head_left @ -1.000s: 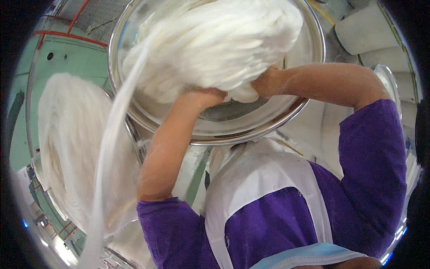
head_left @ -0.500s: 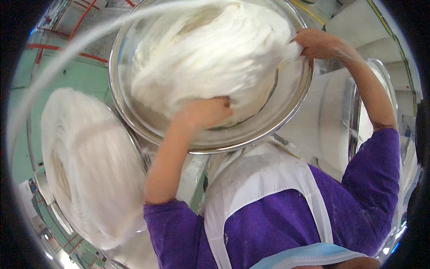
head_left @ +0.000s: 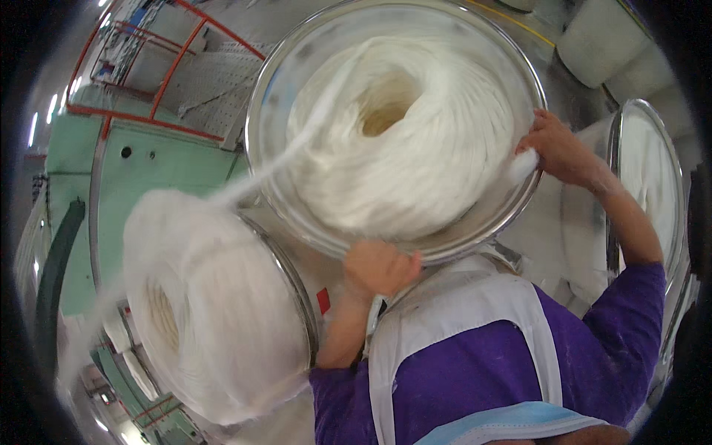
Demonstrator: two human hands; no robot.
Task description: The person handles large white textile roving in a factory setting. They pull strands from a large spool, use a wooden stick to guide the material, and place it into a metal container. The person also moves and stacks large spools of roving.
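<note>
Fingers, right hand (head_left: 561,152): closed on one white fibre tuft (head_left: 524,166), at the right rim of the front can.
Fingers, left hand (head_left: 378,268): curled in, at the near rim; blurred, cannot tell if they grip it.
Coil: one big white fibre coil (head_left: 437,178), inside the front can (head_left: 256,122), one hole in the middle; gap to the can wall on the near side.
Strand: one loose white strand (head_left: 261,176) visible, running from the coil over the left rim and past the side coil; far end blurred at lower left.
Side coil: one, white (head_left: 237,319), just left of the front can, one hole, bulging out of its own metal-rimmed can (head_left: 291,276).
Right can: one (head_left: 614,170), metal rim, white fill at its mouth, beyond the right hand.
Clothing: two purple sleeves, one white apron (head_left: 460,311), one blue mask (head_left: 504,424).
Back left: one green panel wall (head_left: 182,167), red rails (head_left: 172,70), one dark hose (head_left: 58,271).
Back right: one yellow line (head_left: 512,21).
</note>
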